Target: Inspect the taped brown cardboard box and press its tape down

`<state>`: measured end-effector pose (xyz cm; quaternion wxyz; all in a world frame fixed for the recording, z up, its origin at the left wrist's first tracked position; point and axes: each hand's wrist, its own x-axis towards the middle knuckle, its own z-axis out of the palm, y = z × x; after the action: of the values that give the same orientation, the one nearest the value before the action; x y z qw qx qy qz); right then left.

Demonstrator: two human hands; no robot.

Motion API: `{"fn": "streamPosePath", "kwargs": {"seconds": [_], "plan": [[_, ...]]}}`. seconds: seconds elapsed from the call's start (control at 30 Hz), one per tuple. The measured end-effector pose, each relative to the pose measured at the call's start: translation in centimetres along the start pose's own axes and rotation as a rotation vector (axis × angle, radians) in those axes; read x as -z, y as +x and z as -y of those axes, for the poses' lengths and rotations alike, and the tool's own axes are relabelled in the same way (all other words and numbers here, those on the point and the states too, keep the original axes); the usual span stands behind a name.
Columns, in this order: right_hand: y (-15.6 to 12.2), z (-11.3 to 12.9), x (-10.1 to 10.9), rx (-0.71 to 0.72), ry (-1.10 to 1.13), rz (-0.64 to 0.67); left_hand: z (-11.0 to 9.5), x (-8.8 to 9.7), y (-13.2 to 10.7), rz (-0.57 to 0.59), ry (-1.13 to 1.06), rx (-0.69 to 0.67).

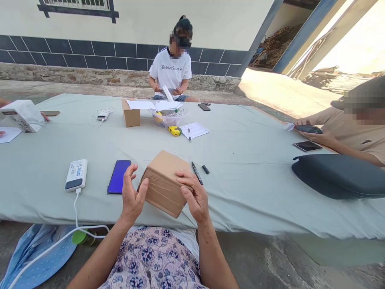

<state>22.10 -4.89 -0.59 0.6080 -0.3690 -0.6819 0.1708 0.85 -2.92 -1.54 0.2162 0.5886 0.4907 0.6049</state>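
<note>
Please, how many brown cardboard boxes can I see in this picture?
2. The nearer box is between the left hand and right hand; the farther box stands beside the plastic basin, partly under paper. Others could be hidden.

The box (165, 181) is matt cardboard, creased across its near face. The tablecloth (246, 188) is matt, wrinkled cloth, while the phone (118, 176) has a smooth, glossy screen and the tub (172, 121) is clear plastic.

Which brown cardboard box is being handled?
The foreground cardboard box, between the left hand and right hand; the other cardboard box stands farther back beside the clear plastic basin.
</note>
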Motion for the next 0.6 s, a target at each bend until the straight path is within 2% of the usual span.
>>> {"fn": "streamPosePath", "kwargs": {"seconds": [0.07, 0.13, 0.23, 0.6], "plan": [[-0.1, -0.1, 0.1, -0.012, -0.001, 0.023, -0.6, -0.1, 0.0, 0.087, 0.018, -0.026], [-0.3, -0.3, 0.1, -0.044, -0.005, -0.018, -1.2, -0.3, -0.2, 0.173, 0.043, -0.030], [-0.5, -0.5, 0.0, -0.099, -0.025, -0.079, -1.6, -0.7, -0.4, 0.228, 0.078, -0.016], [-0.8, 0.5, -2.0, -0.041, -0.196, -0.098, -2.2, -1.3, -0.5, 0.074, 0.126, 0.157]]}}
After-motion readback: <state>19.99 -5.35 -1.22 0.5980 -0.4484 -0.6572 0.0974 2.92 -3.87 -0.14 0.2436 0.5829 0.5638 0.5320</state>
